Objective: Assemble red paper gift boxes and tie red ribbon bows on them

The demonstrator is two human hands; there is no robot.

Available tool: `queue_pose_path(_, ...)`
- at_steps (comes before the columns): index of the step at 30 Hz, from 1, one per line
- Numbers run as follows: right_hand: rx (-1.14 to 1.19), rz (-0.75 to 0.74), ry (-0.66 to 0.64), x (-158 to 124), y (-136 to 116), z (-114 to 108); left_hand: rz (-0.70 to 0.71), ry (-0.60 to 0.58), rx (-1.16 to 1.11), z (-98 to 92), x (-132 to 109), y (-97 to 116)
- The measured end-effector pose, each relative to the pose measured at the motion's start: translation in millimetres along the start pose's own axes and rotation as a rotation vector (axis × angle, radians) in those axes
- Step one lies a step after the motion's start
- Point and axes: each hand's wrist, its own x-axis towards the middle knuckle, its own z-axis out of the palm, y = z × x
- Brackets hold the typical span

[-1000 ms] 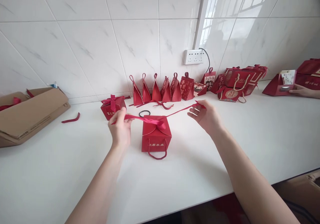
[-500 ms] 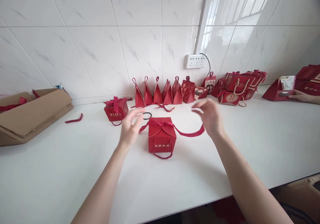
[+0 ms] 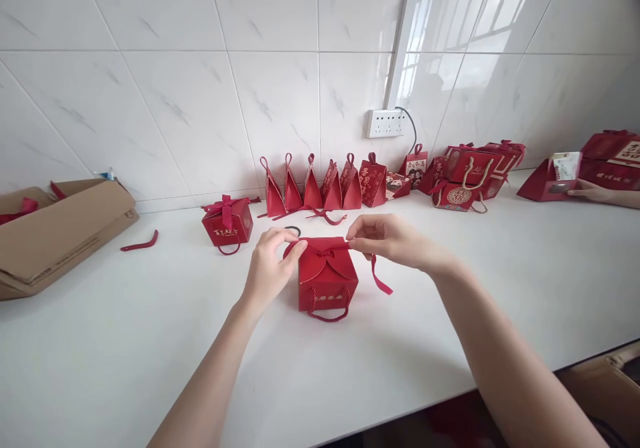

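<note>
A small red gift box [image 3: 327, 281] with gold lettering and a rope handle stands on the white counter [image 3: 350, 368] in front of me. A red ribbon [image 3: 377, 278] crosses its top in a knot and one tail hangs down at the right. My left hand [image 3: 270, 268] pinches the ribbon at the box's top left corner. My right hand [image 3: 390, 240] pinches the ribbon just above the box's top right. Both hands are closed on the ribbon close to the knot.
A finished red box with a bow [image 3: 227, 221] sits behind on the left. A row of red pouches [image 3: 320, 188] lines the tiled wall, with red bags [image 3: 467, 175] further right. A cardboard box [image 3: 55, 231] lies far left, a loose ribbon piece [image 3: 140, 243] near it. Another person's hand [image 3: 593, 191] holds a box far right.
My hands were wide apart pulling the ribbon ends taut; they have come together over the box top, and the right tail now hangs slack.
</note>
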Motion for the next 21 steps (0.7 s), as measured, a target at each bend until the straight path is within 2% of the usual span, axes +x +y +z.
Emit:
queue_pose_path(3,0.098,-0.024,-0.102,-1.7,-14.2,-5.0,0.027,0.083,0.018,-2.4,1.9,1.0)
queue_pose_path(5,0.164,-0.003,-0.120,-1.8,-15.8,-5.3,0.019,0.100,-0.002,-4.5,2.5,3.3)
queue_pose_path(10,0.311,0.086,-0.108,-3.7,-5.6,-1.1,-0.031,0.064,-0.075,-5.2,2.3,9.9)
queue_pose_path(14,0.374,0.112,-0.217,-6.7,4.0,-0.1,-0.062,0.020,-0.115,-4.0,1.7,14.0)
queue_pose_path(17,0.363,0.136,-0.166,-4.8,18.4,-0.5,-0.127,0.016,-0.155,-5.5,1.7,13.5)
queue_pose_path(21,0.296,0.275,-0.098,-3.4,35.1,3.4,-0.291,-0.065,-0.309,-4.3,2.4,7.2)
